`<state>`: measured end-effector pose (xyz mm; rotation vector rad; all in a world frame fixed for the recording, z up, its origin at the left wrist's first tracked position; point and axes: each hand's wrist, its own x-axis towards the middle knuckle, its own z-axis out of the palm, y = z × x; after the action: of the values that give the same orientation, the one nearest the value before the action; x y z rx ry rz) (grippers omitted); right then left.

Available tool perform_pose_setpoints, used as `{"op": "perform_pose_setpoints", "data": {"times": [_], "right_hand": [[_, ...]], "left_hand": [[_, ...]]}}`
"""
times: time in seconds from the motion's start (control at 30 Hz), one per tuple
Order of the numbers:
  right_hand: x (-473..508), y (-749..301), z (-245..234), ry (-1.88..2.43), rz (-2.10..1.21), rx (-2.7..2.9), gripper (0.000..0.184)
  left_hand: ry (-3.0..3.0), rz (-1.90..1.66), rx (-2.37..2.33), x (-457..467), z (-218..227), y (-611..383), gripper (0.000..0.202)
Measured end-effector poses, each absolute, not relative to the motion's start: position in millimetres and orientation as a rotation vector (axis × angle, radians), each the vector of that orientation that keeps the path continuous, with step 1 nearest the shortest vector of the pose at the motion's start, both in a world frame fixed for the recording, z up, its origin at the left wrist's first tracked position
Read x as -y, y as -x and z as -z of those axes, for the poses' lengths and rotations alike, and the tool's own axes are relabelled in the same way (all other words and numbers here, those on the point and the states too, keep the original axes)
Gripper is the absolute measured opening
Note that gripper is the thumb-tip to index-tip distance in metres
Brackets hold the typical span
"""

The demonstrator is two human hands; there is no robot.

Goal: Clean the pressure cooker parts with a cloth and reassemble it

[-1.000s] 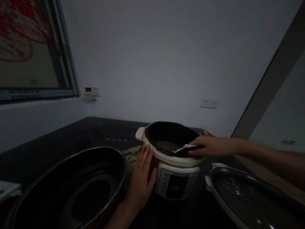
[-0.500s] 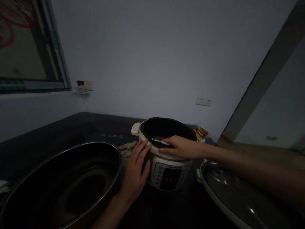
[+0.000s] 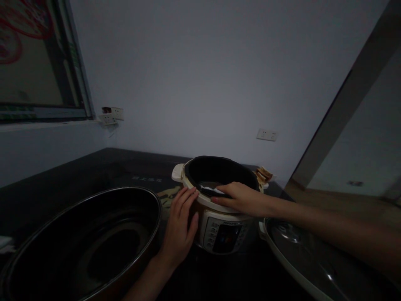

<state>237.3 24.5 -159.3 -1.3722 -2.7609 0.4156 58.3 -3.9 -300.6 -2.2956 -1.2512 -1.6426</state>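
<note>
A white electric pressure cooker (image 3: 209,209) stands without its lid, its control panel toward me. The dark inner pot (image 3: 224,167) is inside it. My left hand (image 3: 180,225) lies against the cooker's left front, fingers stretched out with their tips on the rim and the thumb apart. From the right, my right hand (image 3: 239,196) reaches over the front rim. Its fingers press a white cloth or tissue (image 3: 211,190), only partly visible, against the rim of the inner pot. What the fingers cover cannot be seen.
A large dark pan (image 3: 156,209) stands close on the left. The cooker's round lid (image 3: 300,251), or a similar glass-topped one, lies at right under my forearm. A brown folded item (image 3: 263,173) sits by the cooker's right handle. Wall sockets (image 3: 267,134) are behind the black counter (image 3: 125,167).
My right hand has shifted slightly right and down along the rim with the white cloth. The cooker appears tilted or moved a little. My left hand stays nearly in place.
</note>
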Motion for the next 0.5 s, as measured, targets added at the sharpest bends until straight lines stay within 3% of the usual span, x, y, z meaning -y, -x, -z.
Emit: {"op": "perform_pose_setpoints", "data": {"times": [0.2,0.33,0.5], "right_hand": [[-16.0,-239.7,147.0,1.4,-0.55,2.793,0.042],[-26.3,-238.4,135.4,1.19,-1.194,2.685,0.06],[-46.6,-220.3,151.7,1.319,-1.802,2.106,0.072]], "left_hand": [[2.259,1.608,1.211,5.9,303.6,-61.0,0.052],[2.273,1.602,1.203,4.9,307.6,-60.8,0.054],[2.256,1.602,1.207,3.7,311.7,-61.6,0.053]]}}
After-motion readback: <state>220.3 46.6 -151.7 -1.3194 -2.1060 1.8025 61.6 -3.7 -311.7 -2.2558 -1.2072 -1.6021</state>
